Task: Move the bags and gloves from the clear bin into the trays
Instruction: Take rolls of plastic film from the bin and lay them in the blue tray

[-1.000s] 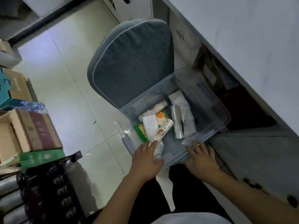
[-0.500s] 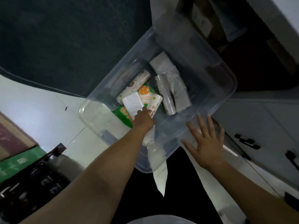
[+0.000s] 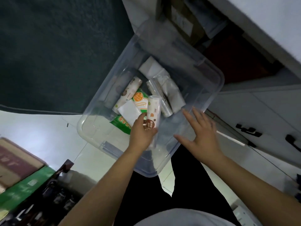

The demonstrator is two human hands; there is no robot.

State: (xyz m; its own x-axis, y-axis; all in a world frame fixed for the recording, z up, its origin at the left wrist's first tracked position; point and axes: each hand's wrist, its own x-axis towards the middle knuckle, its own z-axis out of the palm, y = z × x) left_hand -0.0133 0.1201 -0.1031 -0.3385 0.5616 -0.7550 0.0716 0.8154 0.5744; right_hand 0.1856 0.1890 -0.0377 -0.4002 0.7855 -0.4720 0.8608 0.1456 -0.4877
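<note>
1. Head view, the bin: a clear plastic bin [image 3: 210, 88] rests on a dark grey-green cushioned seat [image 3: 57, 51], its near corner sticking out past the seat edge over the pale tiled floor [image 3: 32, 128]. The contents are all inside: a second printed bag roll [image 3: 128, 93], a green-and-orange packet [image 3: 138, 98], a flat white packet [image 3: 130, 111], a clear film roll [image 3: 160, 98] and folded pale plastic bags [image 3: 169, 88] toward the far side. Which of these are gloves cannot be told.

2. Head view, the hands: the left hand [image 3: 141, 134] reaches into the bin, fingers curled round the lower end of a printed bag roll [image 3: 153, 113], which stands tilted above the other packets. The right hand [image 3: 198, 134] hovers over the bin's near right rim, fingers straight and spread, holding nothing; whether it touches the plastic cannot be told.

3. Head view, surroundings: cardboard boxes [image 3: 16, 162] stand at the lower left. No trays are visible.

4. Risks, as I judge them:
   - The grip is low on the roll, so it could pivot and slip back among the packets.
   - The overhanging bin may tip or slide off the seat if the right hand presses on the near rim.
   - Thin film bags may snag or unroll when lifted.
</note>
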